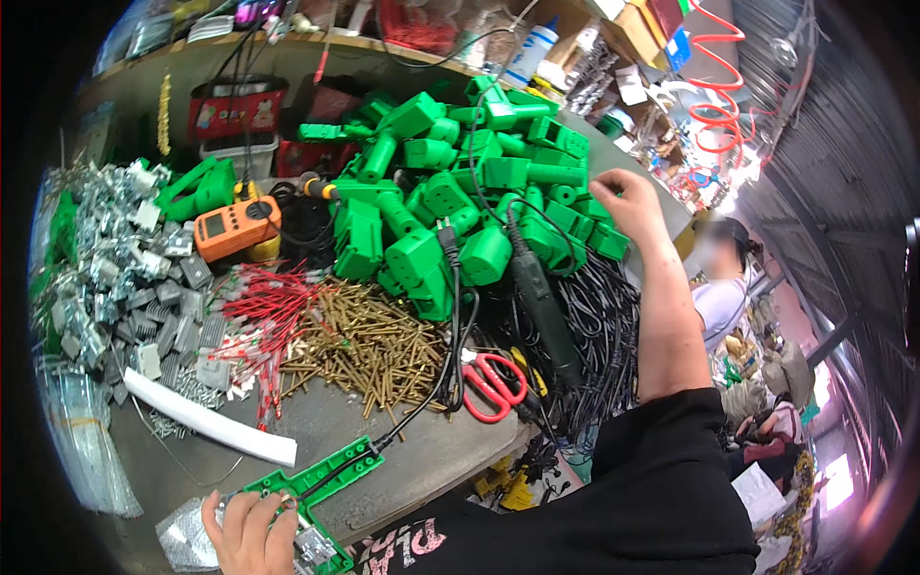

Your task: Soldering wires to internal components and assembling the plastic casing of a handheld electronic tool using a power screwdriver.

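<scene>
As left hand (254,532) clasps green shell (359,467) containing black cable (395,431), right hand (628,199) half-curled, its grasp unclear

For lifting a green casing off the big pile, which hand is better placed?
Probably the right hand: its fingers are at the right edge of the green pile. The left hand is lower down, on the opened green casing, so it looks farther away and occupied.

Green casing (351,473) partly covered, co-worker's head (721,247) blurred
</scene>
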The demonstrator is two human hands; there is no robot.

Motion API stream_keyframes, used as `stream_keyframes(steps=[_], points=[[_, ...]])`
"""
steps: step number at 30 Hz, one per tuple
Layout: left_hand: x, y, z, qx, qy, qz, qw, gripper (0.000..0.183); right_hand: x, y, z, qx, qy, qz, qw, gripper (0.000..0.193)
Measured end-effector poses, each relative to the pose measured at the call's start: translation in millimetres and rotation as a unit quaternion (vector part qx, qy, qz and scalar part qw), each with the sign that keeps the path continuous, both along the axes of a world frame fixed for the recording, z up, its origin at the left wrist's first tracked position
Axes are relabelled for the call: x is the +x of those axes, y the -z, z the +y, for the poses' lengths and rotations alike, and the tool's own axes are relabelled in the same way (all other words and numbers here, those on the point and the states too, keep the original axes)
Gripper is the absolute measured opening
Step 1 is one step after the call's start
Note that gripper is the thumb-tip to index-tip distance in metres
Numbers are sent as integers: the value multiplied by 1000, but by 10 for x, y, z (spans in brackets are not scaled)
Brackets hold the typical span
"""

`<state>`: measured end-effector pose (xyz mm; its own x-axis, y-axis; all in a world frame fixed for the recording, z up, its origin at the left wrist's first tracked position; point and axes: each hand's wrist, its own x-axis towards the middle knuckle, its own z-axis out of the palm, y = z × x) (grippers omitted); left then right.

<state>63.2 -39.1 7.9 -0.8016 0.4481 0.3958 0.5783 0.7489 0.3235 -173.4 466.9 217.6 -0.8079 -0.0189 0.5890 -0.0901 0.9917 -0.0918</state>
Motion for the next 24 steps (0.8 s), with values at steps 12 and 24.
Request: stream_keyframes(steps=[12,24], points=[[-22,293,-20,-6,-26,11,1000,71,-98,370,734,-63,24,-47,997,26],[-9,-27,72,32,-7,-21,999,62,-1205,88,-146,44,-46,24,998,24]])
